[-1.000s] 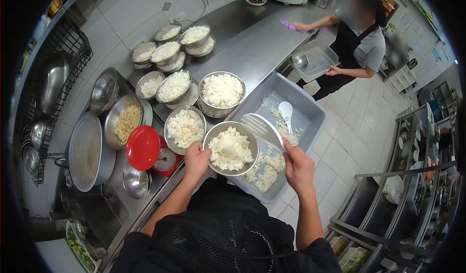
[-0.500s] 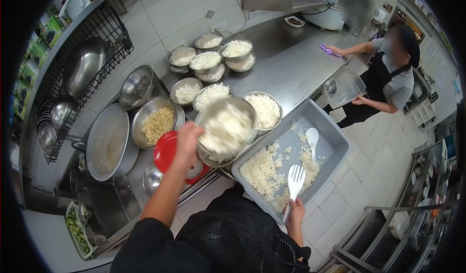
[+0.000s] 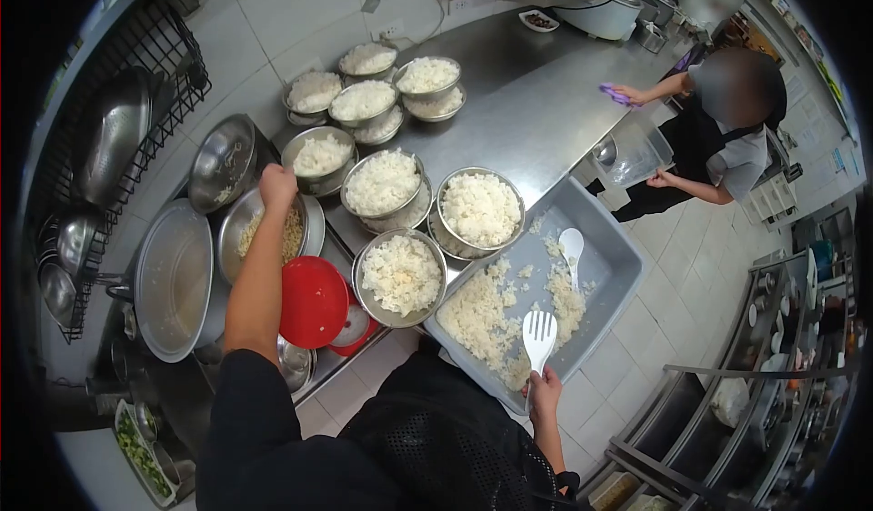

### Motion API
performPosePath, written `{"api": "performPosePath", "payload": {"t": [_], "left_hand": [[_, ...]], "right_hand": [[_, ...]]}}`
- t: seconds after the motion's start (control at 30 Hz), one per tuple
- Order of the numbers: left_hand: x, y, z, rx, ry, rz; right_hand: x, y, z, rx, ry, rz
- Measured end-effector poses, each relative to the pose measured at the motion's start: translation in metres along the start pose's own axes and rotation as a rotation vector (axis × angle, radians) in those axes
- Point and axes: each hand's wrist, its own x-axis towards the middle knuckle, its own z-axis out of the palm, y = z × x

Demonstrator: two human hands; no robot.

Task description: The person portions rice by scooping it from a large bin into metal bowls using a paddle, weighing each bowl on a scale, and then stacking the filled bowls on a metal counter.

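Observation:
My right hand (image 3: 544, 393) is closed around the handle of a white serving fork (image 3: 539, 336). The fork's tines hang over a grey tub (image 3: 627, 279) with cooked rice (image 3: 486, 315) spread in it. Out to the left, my left hand (image 3: 277, 186) is closed above the edge of a metal bowl of golden-brown bits (image 3: 293, 235). What its fingers hold, if anything, is hidden. In front of me stands a metal bowl of rice (image 3: 400, 275) with a small yellowish patch on top. Another heaped rice bowl (image 3: 480, 209) rests on a bowl beside the tub.
Several more rice bowls (image 3: 364, 102), some stacked, stand along the steel counter (image 3: 518, 102). A red lid (image 3: 314, 302) and large pot (image 3: 173, 279) are at left. A white rice paddle (image 3: 571, 249) lies in the tub. At right, a co-worker (image 3: 718, 138) wipes the counter with a purple cloth (image 3: 615, 95).
My left hand has let go of the rice bowl it was moving and gone left to the bowl of golden-brown bits. My right hand still holds the fork over the tub.

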Motion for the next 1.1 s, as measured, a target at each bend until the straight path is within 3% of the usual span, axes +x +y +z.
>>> {"api": "performPosePath", "payload": {"t": [0.13,0.17,0.23,0.27,0.33,0.47,0.53,0.57,0.63,0.67,0.73,0.77,0.8,0.83,0.9,1.0,1.07,1.1], "left_hand": [[-0.001,0.004,-0.02,0.123,0.016,0.135],[0.004,-0.001,-0.023,0.06,-0.026,0.084],[-0.012,0.01,-0.052,-0.08,-0.107,0.042],[-0.025,0.02,-0.069,-0.224,-0.2,0.008],[-0.058,0.029,-0.109,-0.308,-0.237,-0.019],[-0.125,-0.016,-0.174,-0.314,-0.095,0.069],[-0.168,-0.059,-0.198,-0.274,0.009,0.02],[-0.193,-0.085,-0.208,-0.204,0.063,-0.072],[-0.237,-0.178,-0.214,0.096,0.119,0.076],[-0.264,-0.197,-0.219,0.315,0.149,0.183],[-0.319,-0.185,-0.218,0.794,0.135,0.162],[-0.323,-0.191,-0.217,0.799,0.136,0.159],[-0.328,-0.2,-0.214,0.697,0.048,-0.022],[-0.334,-0.207,-0.214,0.59,-0.03,-0.204],[-0.338,-0.215,-0.21,0.568,0.032,-0.254],[-0.334,-0.232,-0.217,0.682,0.137,-0.149],[-0.335,-0.171,-0.224,0.602,0.088,-0.349],[-0.337,-0.161,-0.227,0.615,0.1,-0.323]], "right_hand": [[0.015,0.018,0.005,-0.154,-0.035,-0.013],[0.025,0.026,0.006,-0.159,-0.048,-0.011],[0.061,0.059,-0.009,-0.584,-0.048,-0.185],[0.069,0.059,-0.016,-0.583,-0.061,-0.179],[0.083,0.057,-0.021,-1.035,0.018,-0.422],[0.078,-0.009,-0.018,-1.194,0.018,-0.196],[0.085,-0.021,-0.026,-1.283,0.046,-0.243],[0.089,-0.026,-0.031,-1.304,0.058,-0.256],[0.097,-0.041,-0.039,-1.322,0.082,-0.301],[0.102,-0.049,-0.042,-1.319,0.095,-0.332],[0.125,-0.055,-0.049,-1.32,0.147,-0.37],[0.137,-0.056,-0.051,-1.321,0.19,-0.415],[0.148,-0.056,-0.05,-1.323,0.178,-0.42],[0.161,-0.057,-0.046,-1.363,0.119,-0.401],[0.179,-0.048,-0.038,-1.395,0.021,-0.402],[0.188,-0.021,-0.004,-1.276,-0.302,-0.409],[0.184,-0.015,0.004,-1.335,-0.437,-0.343],[0.18,-0.012,0.003,-1.376,-0.46,-0.317]]}}
